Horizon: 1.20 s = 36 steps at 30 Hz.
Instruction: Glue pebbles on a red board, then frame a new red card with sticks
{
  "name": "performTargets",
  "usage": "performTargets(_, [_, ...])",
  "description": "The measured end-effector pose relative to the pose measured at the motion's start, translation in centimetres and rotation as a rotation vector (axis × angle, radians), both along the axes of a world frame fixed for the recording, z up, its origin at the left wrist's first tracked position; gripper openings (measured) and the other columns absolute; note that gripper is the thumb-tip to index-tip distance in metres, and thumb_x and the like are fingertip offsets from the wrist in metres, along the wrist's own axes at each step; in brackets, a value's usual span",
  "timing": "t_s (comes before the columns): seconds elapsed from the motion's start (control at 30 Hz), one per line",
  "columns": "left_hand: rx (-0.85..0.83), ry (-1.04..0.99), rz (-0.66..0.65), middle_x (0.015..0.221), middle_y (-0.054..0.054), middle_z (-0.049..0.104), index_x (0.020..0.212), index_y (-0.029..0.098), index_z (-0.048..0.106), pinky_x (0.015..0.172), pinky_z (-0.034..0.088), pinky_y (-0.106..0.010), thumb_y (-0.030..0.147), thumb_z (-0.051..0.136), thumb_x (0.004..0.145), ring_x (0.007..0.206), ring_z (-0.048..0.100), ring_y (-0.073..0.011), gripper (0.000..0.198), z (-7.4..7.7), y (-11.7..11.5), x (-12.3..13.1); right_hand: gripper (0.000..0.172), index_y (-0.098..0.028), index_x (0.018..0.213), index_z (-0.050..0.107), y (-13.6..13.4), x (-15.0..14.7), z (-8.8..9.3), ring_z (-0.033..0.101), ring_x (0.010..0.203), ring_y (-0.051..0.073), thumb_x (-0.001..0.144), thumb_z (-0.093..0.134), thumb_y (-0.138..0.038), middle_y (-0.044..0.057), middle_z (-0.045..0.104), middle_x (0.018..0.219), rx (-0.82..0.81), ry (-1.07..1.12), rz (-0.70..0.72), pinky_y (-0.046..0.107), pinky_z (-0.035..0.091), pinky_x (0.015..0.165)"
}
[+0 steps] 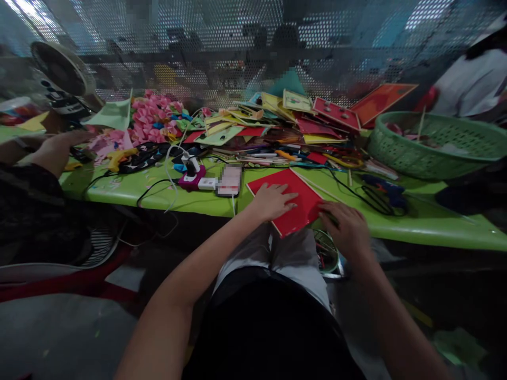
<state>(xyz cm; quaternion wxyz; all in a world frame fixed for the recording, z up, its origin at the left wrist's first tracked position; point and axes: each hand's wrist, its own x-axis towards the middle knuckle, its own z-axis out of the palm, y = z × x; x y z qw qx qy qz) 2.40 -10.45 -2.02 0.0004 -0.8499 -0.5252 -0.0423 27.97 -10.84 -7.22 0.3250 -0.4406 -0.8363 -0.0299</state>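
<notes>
A red card [303, 203] lies at the table's front edge, its near corner sticking out over my lap. My left hand [273, 201] rests flat on top of it with the fingers stretched out. At the card's right corner, my right hand [348, 224] pinches the edge between thumb and fingers. A thin pale stick [319, 186] lies along the card's far right side. Just left of the card is a blurred-out phone-like object [229, 180] with a white cable.
A purple power strip [192, 178] holds plugs. Behind are piled cards [273, 108], pink paper pieces [154, 119] and scattered tools. At right stand a green basket [443, 142] and a blue glue gun [386, 191]. Another person's hand [55, 150] is at left, near a fan [63, 74].
</notes>
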Motion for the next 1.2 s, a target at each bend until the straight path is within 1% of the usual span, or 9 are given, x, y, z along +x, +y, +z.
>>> performTargets(0.17, [0.053, 0.021, 0.005, 0.145, -0.008, 0.064, 0.142, 0.027, 0.063, 0.106, 0.042, -0.044, 0.047, 0.041, 0.108, 0.128, 0.058, -0.0287, 0.045, 0.6, -0.1, 0.5, 0.038, -0.027, 0.131, 0.068, 3.7, 1.1, -0.2, 0.062, 0.131, 0.034, 0.104, 0.045, -0.038, 0.010, 0.071, 0.138, -0.095, -0.065, 0.024, 0.057, 0.045, 0.107])
performTargets(0.27, [0.070, 0.024, 0.015, 0.139, -0.009, 0.067, 0.140, 0.025, 0.065, 0.101, 0.043, -0.044, 0.045, 0.044, 0.107, 0.124, 0.058, -0.0294, 0.043, 0.8, -0.1, 0.5, 0.037, -0.030, 0.130, 0.070, 6.3, 1.4, 0.0, 0.061, 0.133, 0.033, 0.101, 0.048, -0.033, 0.008, 0.072, 0.137, -0.136, -0.049, 0.092, 0.058, 0.045, 0.108])
performTargets(0.37, [0.086, 0.018, 0.031, 0.133, -0.009, 0.069, 0.138, 0.025, 0.065, 0.100, 0.043, -0.044, 0.044, 0.047, 0.106, 0.121, 0.058, -0.0292, 0.041, 1.0, -0.1, 0.3, 0.034, -0.027, 0.124, 0.073, 7.8, 1.6, 0.4, 0.065, 0.125, 0.032, 0.098, 0.053, -0.035, 0.010, 0.074, 0.132, -0.149, -0.011, 0.158, 0.056, 0.048, 0.106])
performTargets(0.47, [0.099, 0.005, 0.049, 0.129, -0.010, 0.069, 0.136, 0.024, 0.066, 0.100, 0.043, -0.044, 0.043, 0.049, 0.105, 0.119, 0.059, -0.0295, 0.040, 1.0, -0.3, 0.1, 0.027, -0.025, 0.111, 0.077, 7.9, 1.9, 1.0, 0.069, 0.114, 0.032, 0.097, 0.058, -0.038, 0.012, 0.078, 0.119, -0.142, 0.010, 0.144, 0.054, 0.050, 0.101])
performTargets(0.57, [0.103, -0.016, 0.082, 0.130, -0.012, 0.068, 0.130, 0.021, 0.069, 0.102, 0.044, -0.046, 0.040, 0.053, 0.104, 0.120, 0.061, -0.0307, 0.036, 0.9, -0.5, 0.0, 0.021, -0.027, 0.103, 0.077, 7.1, 2.3, 1.6, 0.072, 0.105, 0.030, 0.097, 0.059, -0.036, 0.008, 0.080, 0.108, -0.167, 0.054, 0.159, 0.050, 0.051, 0.095])
performTargets(0.73, [0.058, -0.058, 0.065, 0.159, -0.011, 0.051, 0.135, 0.019, 0.063, 0.120, 0.035, -0.046, 0.039, 0.050, 0.106, 0.143, 0.050, -0.0274, 0.038, 0.5, -1.0, -0.9, 0.014, -0.026, 0.094, 0.072, 6.9, 2.7, 2.2, 0.068, 0.096, 0.029, 0.093, 0.064, -0.038, 0.008, 0.075, 0.098, -0.275, 0.132, 0.141, 0.045, 0.051, 0.088])
performTargets(0.87, [-0.040, -0.075, 0.083, 0.161, -0.008, 0.049, 0.147, 0.020, 0.054, 0.120, 0.036, -0.051, 0.040, 0.047, 0.107, 0.145, 0.050, -0.0260, 0.045, 0.7, -1.2, -1.7, 0.017, -0.026, 0.084, 0.064, 7.7, 2.7, 2.3, 0.061, 0.083, 0.026, 0.091, 0.065, -0.041, 0.006, 0.066, 0.085, -0.328, 0.093, 0.081, 0.040, 0.049, 0.076])
performTargets(1.03, [-0.059, -0.040, 0.157, 0.162, -0.006, 0.046, 0.149, 0.023, 0.054, 0.115, 0.042, -0.055, 0.042, 0.046, 0.106, 0.143, 0.052, -0.0287, 0.048, 1.1, -1.3, -1.7, 0.022, -0.026, 0.080, 0.060, 9.0, 2.3, 2.6, 0.059, 0.080, 0.024, 0.094, 0.060, -0.043, 0.005, 0.062, 0.082, -0.369, 0.030, 0.085, 0.037, 0.046, 0.072])
performTargets(1.2, [-0.067, -0.039, 0.173, 0.163, -0.007, 0.043, 0.153, 0.024, 0.051, 0.111, 0.046, -0.056, 0.045, 0.045, 0.105, 0.145, 0.050, -0.0301, 0.053, 0.6, -1.5, -1.7, 0.029, -0.026, 0.073, 0.056, 9.9, 1.0, 3.8, 0.058, 0.074, 0.024, 0.094, 0.061, -0.046, 0.004, 0.061, 0.076, -0.446, -0.091, 0.100, 0.037, 0.043, 0.069])
